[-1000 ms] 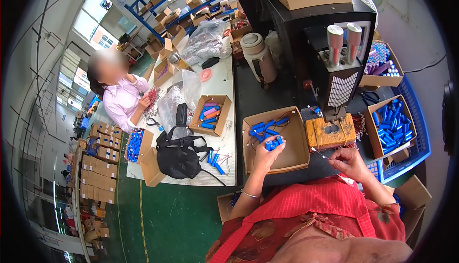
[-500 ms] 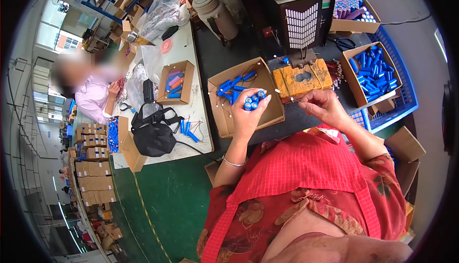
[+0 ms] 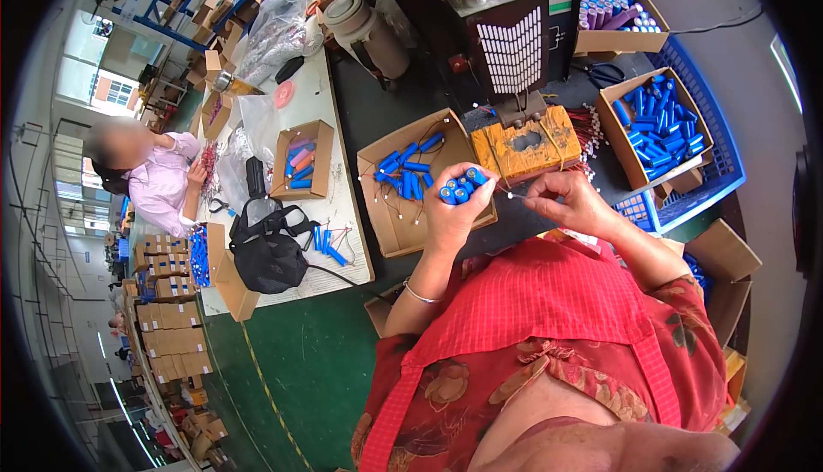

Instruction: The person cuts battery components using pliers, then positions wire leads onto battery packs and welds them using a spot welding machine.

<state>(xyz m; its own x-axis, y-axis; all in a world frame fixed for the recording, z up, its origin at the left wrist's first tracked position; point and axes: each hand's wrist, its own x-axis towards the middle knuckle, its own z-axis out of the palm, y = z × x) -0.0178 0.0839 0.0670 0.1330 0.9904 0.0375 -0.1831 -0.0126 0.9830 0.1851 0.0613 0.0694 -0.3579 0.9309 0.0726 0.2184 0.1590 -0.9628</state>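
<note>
My left hand (image 3: 453, 225) is wrapped round several blue cylindrical battery cells (image 3: 460, 191), their metal ends facing up. It is over the right side of a shallow cardboard box (image 3: 401, 236), where more blue cells with thin wires (image 3: 410, 166) lie. To its right, my right hand (image 3: 573, 204) is closed in a pinch on a thin wire (image 3: 518, 197) with a small pale end; the fingertips partly hide it. Just beyond both hands sits a worn yellow block (image 3: 529, 142), under the head of a dark bench machine (image 3: 512, 52).
At right, a box of loose blue cells (image 3: 658, 133) sits in a blue plastic basket (image 3: 720, 150). Black-handled scissors (image 3: 600, 72) and red-and-white wires (image 3: 587, 133) lie near the machine. A flask (image 3: 364, 39) stands behind. At the left table sits a person in a pink shirt (image 3: 163, 182).
My left hand has moved right with the cells, closer to my right hand, which stays pinched. The whole view has shifted slightly. The person at left has turned and raised an arm near the head.
</note>
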